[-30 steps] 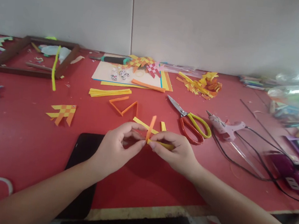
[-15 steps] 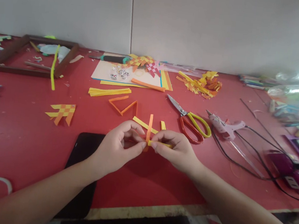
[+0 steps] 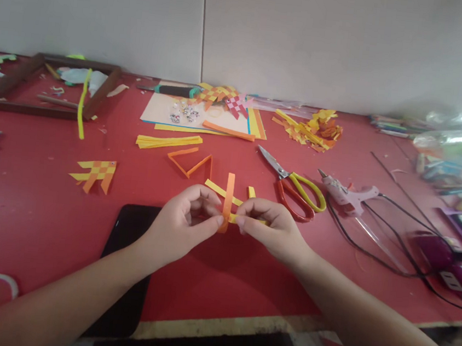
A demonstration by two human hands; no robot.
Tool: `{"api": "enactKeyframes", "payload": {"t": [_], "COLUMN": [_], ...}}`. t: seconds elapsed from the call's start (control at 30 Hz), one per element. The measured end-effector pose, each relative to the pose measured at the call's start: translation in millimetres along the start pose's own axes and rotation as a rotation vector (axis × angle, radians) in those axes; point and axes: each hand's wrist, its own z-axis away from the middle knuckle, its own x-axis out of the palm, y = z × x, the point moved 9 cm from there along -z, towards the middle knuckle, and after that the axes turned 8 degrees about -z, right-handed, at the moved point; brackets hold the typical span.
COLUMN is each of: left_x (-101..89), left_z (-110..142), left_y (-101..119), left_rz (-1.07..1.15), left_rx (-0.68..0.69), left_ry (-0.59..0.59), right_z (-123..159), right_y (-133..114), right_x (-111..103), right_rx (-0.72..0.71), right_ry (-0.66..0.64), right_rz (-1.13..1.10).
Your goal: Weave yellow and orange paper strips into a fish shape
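Note:
Both my hands meet over the red table (image 3: 44,219) and pinch interlaced paper strips. My left hand (image 3: 182,225) is closed, thumb and fingers pinching an orange strip (image 3: 228,195) that stands up between the hands. My right hand (image 3: 274,230) is closed on a yellow strip (image 3: 218,188) that crosses the orange one; a yellow end pokes up behind its fingers. A folded orange strip (image 3: 193,164) lies just beyond the hands. A woven yellow-and-orange paper fish (image 3: 96,172) lies to the left.
Scissors (image 3: 295,188) and a pink glue gun (image 3: 346,195) with its cable lie to the right. A black phone (image 3: 126,261) lies under my left forearm. Yellow strips (image 3: 168,142), paper sheets (image 3: 204,116), scraps (image 3: 313,129) and a wooden frame (image 3: 46,85) sit farther back.
The hands stay together; the orange strip has been pushed a little further up and now stands more upright between them.

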Motion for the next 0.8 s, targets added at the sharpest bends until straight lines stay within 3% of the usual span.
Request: {"api": "enactKeyframes", "payload": {"t": [0.3,0.67,0.8], "left_x": [11.2,2.2,-1.5], "left_z": [1,2,3], "left_y": [-6,-4,1], "left_rz": [0.052,-0.047,-0.113], "left_rx": [-0.046,-0.058,0.006], "left_ry": [-0.118,-0.022,0.040], "right_z": [1,2,4], "right_y": [2,-2,-8], "right_x": [4,5,4], "right_rx": [-0.012,-0.063,-0.144], "right_ry": [-0.047,-0.058,-0.021], "right_rz": [-0.046,0.012,0.129]}}
